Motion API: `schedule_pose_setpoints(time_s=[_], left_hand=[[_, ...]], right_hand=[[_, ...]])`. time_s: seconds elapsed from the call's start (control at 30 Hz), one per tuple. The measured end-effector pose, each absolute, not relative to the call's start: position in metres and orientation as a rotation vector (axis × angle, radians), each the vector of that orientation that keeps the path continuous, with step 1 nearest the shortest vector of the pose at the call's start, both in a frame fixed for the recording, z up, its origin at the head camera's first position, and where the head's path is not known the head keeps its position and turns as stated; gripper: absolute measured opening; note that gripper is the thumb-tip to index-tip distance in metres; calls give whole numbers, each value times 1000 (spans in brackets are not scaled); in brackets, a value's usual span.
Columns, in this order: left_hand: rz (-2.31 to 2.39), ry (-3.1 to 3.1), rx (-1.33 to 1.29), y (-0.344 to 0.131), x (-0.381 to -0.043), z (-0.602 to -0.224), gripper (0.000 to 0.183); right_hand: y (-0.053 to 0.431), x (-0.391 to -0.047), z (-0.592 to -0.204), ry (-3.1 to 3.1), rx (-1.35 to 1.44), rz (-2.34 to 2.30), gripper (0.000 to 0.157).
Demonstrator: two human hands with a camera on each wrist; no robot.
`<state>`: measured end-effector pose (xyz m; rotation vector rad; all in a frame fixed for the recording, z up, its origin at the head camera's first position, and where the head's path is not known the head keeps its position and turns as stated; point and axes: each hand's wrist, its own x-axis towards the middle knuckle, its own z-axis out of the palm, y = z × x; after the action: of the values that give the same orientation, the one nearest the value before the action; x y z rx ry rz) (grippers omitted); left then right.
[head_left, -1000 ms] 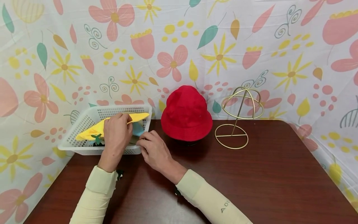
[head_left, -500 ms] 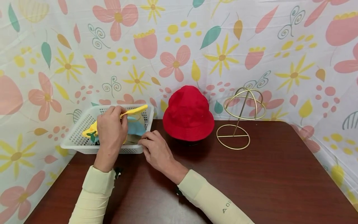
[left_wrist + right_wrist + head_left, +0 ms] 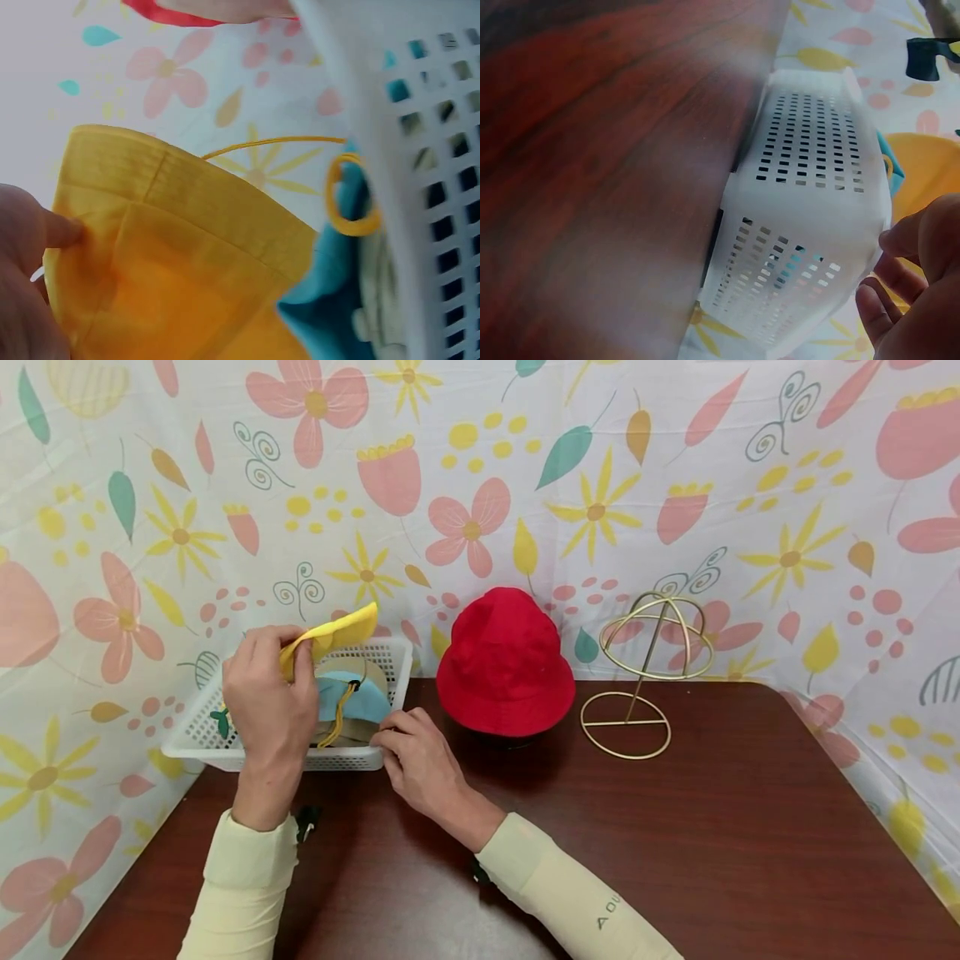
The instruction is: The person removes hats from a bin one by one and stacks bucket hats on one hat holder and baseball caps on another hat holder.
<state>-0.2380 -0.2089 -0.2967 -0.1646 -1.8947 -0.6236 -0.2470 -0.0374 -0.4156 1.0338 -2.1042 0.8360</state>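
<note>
My left hand (image 3: 270,702) pinches the brim of a yellow fabric hat (image 3: 341,631) between thumb and fingers, above the white plastic basket (image 3: 183,752). Much of the hat is hidden behind that hand in the head view; the left wrist view shows its stitched panels (image 3: 187,247). A green leaf-shaped trim (image 3: 221,721) pokes out left of the hand. A yellow cord (image 3: 339,714) hangs over a light blue fabric piece (image 3: 367,697) inside the basket, beside a beige one (image 3: 369,670). At the basket's front right corner, my right hand (image 3: 423,768) grips the rim (image 3: 881,217).
A red bucket hat (image 3: 504,668) stands upright to the right of the basket, its support mostly hidden. Farther right is a gold wire hat stand (image 3: 624,724) with a round base. Behind the dark wooden table (image 3: 712,827) hangs a flowered cloth (image 3: 480,443).
My left hand has lifted the yellow hat up and leftward, uncovering the blue and beige pieces and the cord. The right hand stays at the basket's corner.
</note>
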Motion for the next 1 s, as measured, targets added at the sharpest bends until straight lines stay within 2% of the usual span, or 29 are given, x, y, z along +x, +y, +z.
schedule_pose_setpoints(time_s=[0.37,0.6,1.0], left_hand=[[-888,-1645,-89,-205,-211,-273,26],[-1070,-1452,-37,-208,-196,-258,18],[-1404,-1077,-174,-205,-167,-232,18]], right_hand=[[-38,-245,-415,-2118,1011,847,22],[-39,-244,-415,-2141,1001,839,22],[-38,-244,-415,-2153,997,807,18]])
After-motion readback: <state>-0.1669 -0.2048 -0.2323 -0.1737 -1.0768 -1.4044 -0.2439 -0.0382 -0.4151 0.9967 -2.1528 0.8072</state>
